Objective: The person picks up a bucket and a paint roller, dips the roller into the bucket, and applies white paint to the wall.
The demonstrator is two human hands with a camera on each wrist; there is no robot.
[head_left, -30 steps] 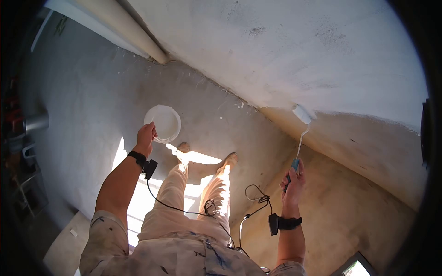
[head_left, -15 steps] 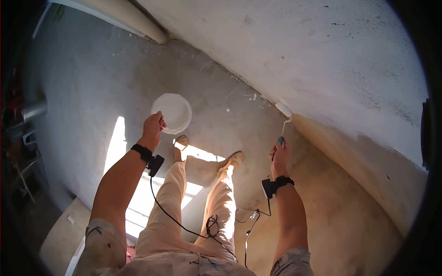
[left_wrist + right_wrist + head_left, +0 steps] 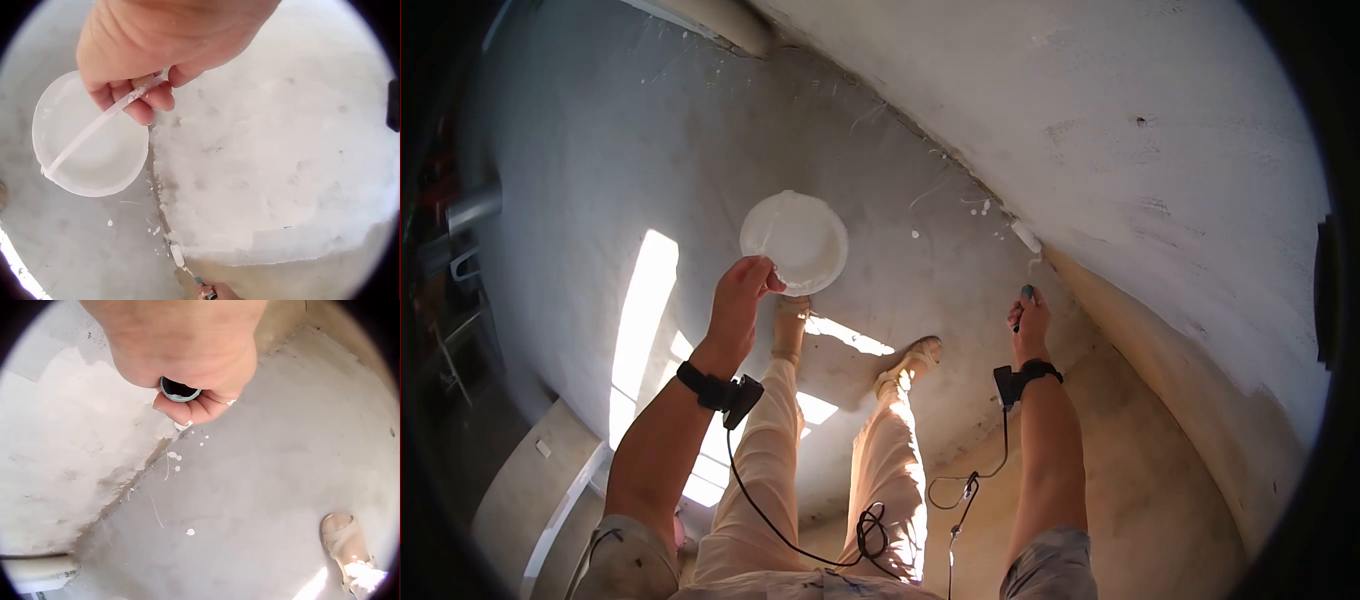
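Two surfaces: white-painted wall, grey concrete floor.
Left hand: curled round the thin handle of a round white plastic pail of white paint, over the floor.
Right hand: clamped on a small white paint roller at the wall's foot.

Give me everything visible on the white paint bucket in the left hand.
The round white plastic paint bucket is seen from above, its mouth open and its inside coated white; how much paint it holds cannot be told. A thin white handle, smeared with paint, crosses the mouth from rim to rim. The left hand curls its fingers round that handle, so the bucket hangs upright above the grey concrete floor. Nothing else touches it.
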